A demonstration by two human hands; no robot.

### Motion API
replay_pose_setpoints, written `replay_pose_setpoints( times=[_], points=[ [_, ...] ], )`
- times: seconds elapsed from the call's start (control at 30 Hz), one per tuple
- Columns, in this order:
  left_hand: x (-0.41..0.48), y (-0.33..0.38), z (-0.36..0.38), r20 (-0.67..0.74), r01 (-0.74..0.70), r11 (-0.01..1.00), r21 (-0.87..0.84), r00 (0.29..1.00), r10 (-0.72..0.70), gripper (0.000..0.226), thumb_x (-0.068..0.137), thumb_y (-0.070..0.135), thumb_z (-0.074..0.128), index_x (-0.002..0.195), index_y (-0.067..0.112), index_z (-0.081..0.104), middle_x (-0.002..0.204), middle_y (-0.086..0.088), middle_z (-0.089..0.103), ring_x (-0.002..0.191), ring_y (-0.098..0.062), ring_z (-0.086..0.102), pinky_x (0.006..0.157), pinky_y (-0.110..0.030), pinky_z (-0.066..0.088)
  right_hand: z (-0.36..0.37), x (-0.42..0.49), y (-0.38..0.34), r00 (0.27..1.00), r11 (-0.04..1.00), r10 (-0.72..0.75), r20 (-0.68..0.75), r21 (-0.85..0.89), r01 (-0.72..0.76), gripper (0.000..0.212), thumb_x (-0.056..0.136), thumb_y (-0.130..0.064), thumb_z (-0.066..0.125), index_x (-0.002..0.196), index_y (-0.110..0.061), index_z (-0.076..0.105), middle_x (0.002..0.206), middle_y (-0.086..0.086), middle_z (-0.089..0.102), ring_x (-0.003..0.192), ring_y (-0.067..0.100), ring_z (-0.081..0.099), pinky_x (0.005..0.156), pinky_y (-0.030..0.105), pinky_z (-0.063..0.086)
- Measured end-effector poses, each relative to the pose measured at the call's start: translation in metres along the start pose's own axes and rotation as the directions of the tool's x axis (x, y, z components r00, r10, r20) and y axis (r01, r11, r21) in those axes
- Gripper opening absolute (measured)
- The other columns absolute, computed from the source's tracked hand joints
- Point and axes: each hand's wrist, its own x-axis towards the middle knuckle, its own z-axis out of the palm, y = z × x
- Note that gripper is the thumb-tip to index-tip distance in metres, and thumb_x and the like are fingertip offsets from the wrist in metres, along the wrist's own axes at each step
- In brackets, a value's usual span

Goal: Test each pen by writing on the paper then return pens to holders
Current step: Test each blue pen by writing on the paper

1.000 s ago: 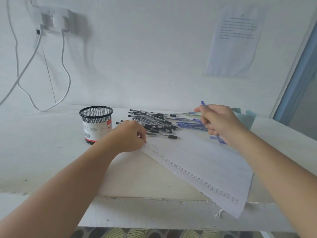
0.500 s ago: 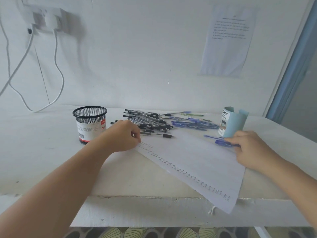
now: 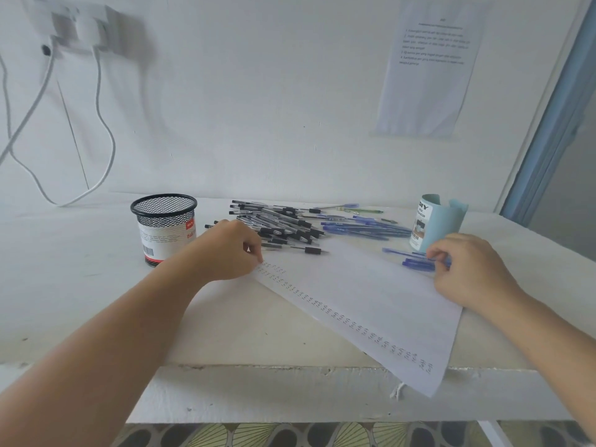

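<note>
A white wall [image 3: 258, 108] carries a socket [image 3: 84, 30] at upper left, with white cables [image 3: 106, 137] hanging from it in loops. A printed notice [image 3: 429, 69] is stuck at upper right, near a blue door frame [image 3: 554, 117]. The white table [image 3: 64, 269] has a chipped front edge, and patterned floor [image 3: 290, 435] shows below it.

white wall [image 3: 258, 108] w/ taped notice [image 3: 425, 75], socket [image 3: 84, 27] + cables [image 3: 97, 79]; white table [image 3: 64, 285], patterned floor [image 3: 290, 435], blue doorframe [image 3: 548, 124] rt.

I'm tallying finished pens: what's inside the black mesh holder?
No pens stick out above the rim of the black mesh holder, and the mesh seen through its mouth looks bare. A label wraps its lower wall, so the bottom is hidden.
</note>
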Motion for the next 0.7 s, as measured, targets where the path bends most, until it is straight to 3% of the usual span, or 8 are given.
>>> replay_pose_setpoints(
  times=[0.13, 0.23, 0.37, 0.47, 0.57, 0.7],
  points=[
    [0.001, -0.001, 0.0, 0.009, -0.014, 1.0, 0.011, 1.0, 0.014, 0.028, 0.081, 0.008, 0.058, 0.075, 0.026, 0.079, 0.066, 0.009, 0.056, 0.071, -0.011, 0.052, 0.059, -0.022, 0.039, 0.001, 0.013, -0.021, 0.992, 0.992, -0.124, 0.015, 0.025, 0.124, 0.029, 0.074, 0.004, 0.06, 0.088, -0.019, 0.072, 0.08, -0.007, 0.063, 0.083, 0.028, 0.057, 0.071, 0.04, 0.052],
    [0.001, -0.002, 0.001, 0.01, -0.034, 0.999, 0.028, 0.999, 0.034, 0.027, 0.081, 0.009, 0.058, 0.075, 0.026, 0.078, 0.067, 0.01, 0.056, 0.07, -0.009, 0.052, 0.058, -0.022, 0.038, 0.012, 0.038, -0.043, 0.982, 0.986, -0.136, 0.134, 0.118, 0.12, 0.031, 0.08, 0.002, 0.056, 0.097, -0.018, 0.073, 0.088, -0.004, 0.066, 0.09, 0.027, 0.061, 0.08, 0.039, 0.053],
    [0.003, -0.004, 0.002, 0.012, -0.051, 0.998, 0.033, 0.999, 0.05, 0.026, 0.081, 0.009, 0.058, 0.073, 0.026, 0.076, 0.066, 0.012, 0.055, 0.068, -0.007, 0.051, 0.058, -0.023, 0.039, 0.03, 0.075, -0.069, 0.928, 0.999, -0.045, 0.37, 0.03, 0.037, 0.043, 0.082, -0.003, 0.051, 0.117, -0.019, 0.069, 0.116, 0.003, 0.068, 0.112, 0.029, 0.061, 0.095, 0.042, 0.053],
    [0.003, -0.006, 0.002, 0.01, -0.055, 0.998, 0.024, 0.998, 0.054, 0.027, 0.08, 0.008, 0.058, 0.072, 0.026, 0.076, 0.063, 0.013, 0.053, 0.065, -0.006, 0.05, 0.058, -0.023, 0.038, 0.039, 0.095, -0.081, 0.873, 1.0, 0.017, 0.488, 0.011, -0.025, 0.049, 0.081, -0.006, 0.05, 0.124, -0.022, 0.065, 0.121, 0.006, 0.065, 0.112, 0.029, 0.061, 0.097, 0.044, 0.053],
    [0.003, -0.006, 0.001, 0.014, -0.063, 0.997, 0.035, 0.998, 0.063, 0.029, 0.081, 0.008, 0.058, 0.072, 0.029, 0.075, 0.061, 0.015, 0.052, 0.064, -0.004, 0.049, 0.057, -0.022, 0.036, 0.053, 0.1, -0.087, 0.89, 0.998, 0.054, 0.453, 0.004, -0.063, 0.05, 0.075, -0.014, 0.051, 0.119, -0.032, 0.067, 0.116, 0.001, 0.064, 0.105, 0.026, 0.061, 0.092, 0.04, 0.054],
    [0.004, -0.006, 0.001, 0.018, -0.079, 0.996, 0.047, 0.997, 0.079, 0.027, 0.082, 0.009, 0.057, 0.072, 0.027, 0.074, 0.061, 0.014, 0.052, 0.065, -0.002, 0.049, 0.059, -0.023, 0.037, 0.071, 0.095, -0.087, 0.932, 1.0, 0.023, 0.363, -0.025, -0.015, 0.023, 0.08, -0.015, 0.057, 0.094, -0.029, 0.07, 0.101, -0.005, 0.059, 0.099, 0.023, 0.058, 0.084, 0.034, 0.052]
  ],
)
